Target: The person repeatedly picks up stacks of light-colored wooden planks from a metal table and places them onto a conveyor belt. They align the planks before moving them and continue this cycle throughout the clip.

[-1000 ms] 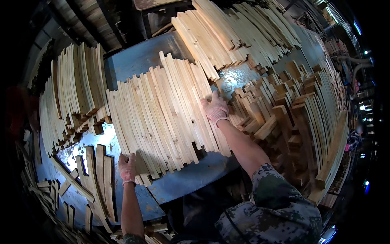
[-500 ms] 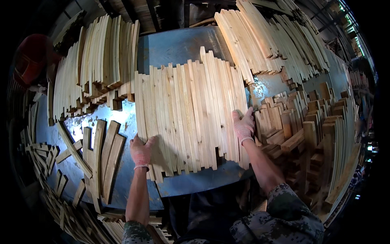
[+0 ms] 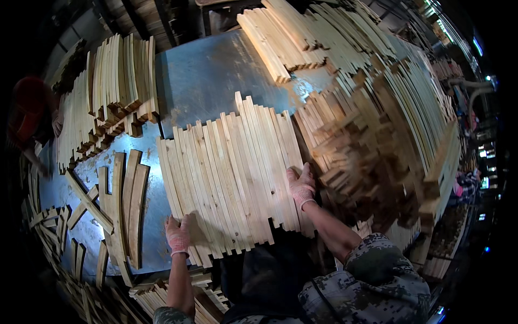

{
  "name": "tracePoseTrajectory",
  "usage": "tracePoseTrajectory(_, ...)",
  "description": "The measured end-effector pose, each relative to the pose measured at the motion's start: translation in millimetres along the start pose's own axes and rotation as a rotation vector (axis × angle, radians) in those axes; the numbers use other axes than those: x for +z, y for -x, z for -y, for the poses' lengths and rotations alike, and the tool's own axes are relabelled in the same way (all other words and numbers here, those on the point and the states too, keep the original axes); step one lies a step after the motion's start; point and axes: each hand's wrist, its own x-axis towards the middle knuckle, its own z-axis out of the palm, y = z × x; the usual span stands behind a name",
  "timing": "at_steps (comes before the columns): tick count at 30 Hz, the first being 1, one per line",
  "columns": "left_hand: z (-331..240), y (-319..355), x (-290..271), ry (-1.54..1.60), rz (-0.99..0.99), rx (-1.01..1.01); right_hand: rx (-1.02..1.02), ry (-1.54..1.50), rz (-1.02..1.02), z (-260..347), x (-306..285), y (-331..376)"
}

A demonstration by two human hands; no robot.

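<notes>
A left hand (image 3: 178, 236) and right hand (image 3: 301, 187) in pinkish knit gloves, thumbs spread, fingers half curled, hold a row of pale wooden slats (image 3: 232, 183) between them at the near edge of a worn blue metal table (image 3: 199, 70). Loose brown wooden strips (image 3: 116, 200) lie left; a blurred brown lumber pile (image 3: 345, 146) crowds right; pale timber stacks fill far left (image 3: 121, 75) and far right (image 3: 267, 43) in the dim workshop.

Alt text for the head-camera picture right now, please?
A person's gloved left hand and right hand touch opposite sides of a row of wooden strips overhanging a blue table. More wood lies on both sides; another person is at left.
</notes>
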Motion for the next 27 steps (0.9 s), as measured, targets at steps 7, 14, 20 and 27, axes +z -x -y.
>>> tracePoseTrajectory(7,39,9,-26,-0.056,0.073,0.26,-0.077,-0.253,0.122,-87,6,43)
tracePoseTrajectory(14,59,-38,-13,-0.451,0.073,0.262,-0.24,-0.331,0.174,-143,31,18)
tracePoseTrajectory(20,53,-32,-3,-0.007,0.16,0.143,-0.176,-0.963,0.296,-147,59,26)
tracePoseTrajectory(27,8,-22,-28,0.81,0.452,-0.147,0.233,-1.033,0.475,-147,31,50)
